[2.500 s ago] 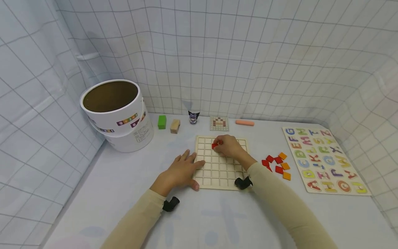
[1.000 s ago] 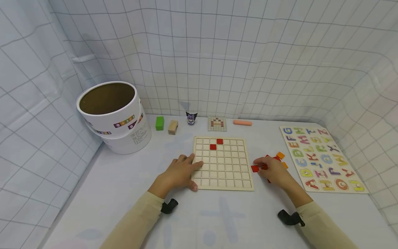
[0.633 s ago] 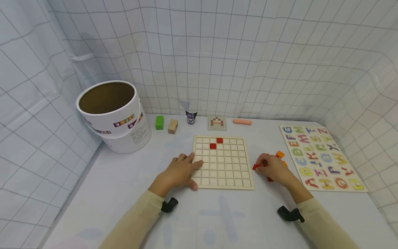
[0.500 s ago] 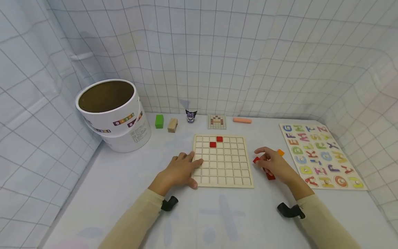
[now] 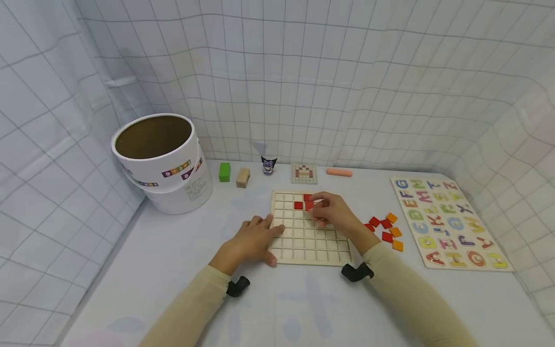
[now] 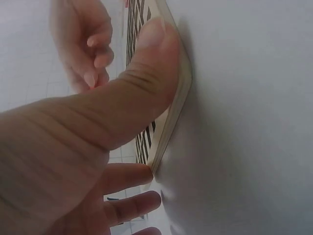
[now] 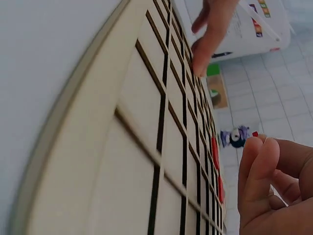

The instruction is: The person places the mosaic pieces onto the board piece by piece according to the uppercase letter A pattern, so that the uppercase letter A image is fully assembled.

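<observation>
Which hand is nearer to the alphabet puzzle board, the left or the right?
Right. The right hand, pinching a red tile, is over the grid board, left of the alphabet puzzle board; the left hand is farther off, at the grid board's left edge.

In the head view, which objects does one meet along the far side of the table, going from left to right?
White bucket, green block, wooden block, small figurine, pattern card, orange stick, letter board.

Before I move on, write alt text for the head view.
A right hand pinches a red tile over a gridded board, the left hand on its left edge; loose red and orange tiles lie to the right.
</observation>
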A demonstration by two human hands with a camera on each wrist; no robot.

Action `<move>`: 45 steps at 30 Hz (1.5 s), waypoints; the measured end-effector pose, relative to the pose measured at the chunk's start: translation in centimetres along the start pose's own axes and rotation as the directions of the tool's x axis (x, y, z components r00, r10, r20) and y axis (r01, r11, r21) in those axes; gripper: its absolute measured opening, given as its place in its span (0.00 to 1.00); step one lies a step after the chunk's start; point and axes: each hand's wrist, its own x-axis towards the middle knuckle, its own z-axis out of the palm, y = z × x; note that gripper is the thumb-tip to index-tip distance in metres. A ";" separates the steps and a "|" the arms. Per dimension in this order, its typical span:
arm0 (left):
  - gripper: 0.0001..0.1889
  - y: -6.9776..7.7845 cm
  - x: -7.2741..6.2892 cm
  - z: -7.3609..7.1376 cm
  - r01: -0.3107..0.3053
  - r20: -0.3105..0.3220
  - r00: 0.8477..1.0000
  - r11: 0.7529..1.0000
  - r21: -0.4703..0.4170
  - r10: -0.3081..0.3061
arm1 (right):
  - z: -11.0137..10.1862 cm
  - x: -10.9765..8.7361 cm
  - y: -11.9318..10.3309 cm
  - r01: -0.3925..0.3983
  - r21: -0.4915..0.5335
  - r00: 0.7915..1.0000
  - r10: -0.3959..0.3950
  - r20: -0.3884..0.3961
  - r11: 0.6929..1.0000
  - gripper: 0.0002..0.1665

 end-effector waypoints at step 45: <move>0.52 0.3 -0.1 0.3 0.008 -0.011 1.000 1.000 0.004 -0.008 | -14.0 -10.4 3.7 -0.090 -0.328 0.959 -0.007 -0.282 0.940 0.33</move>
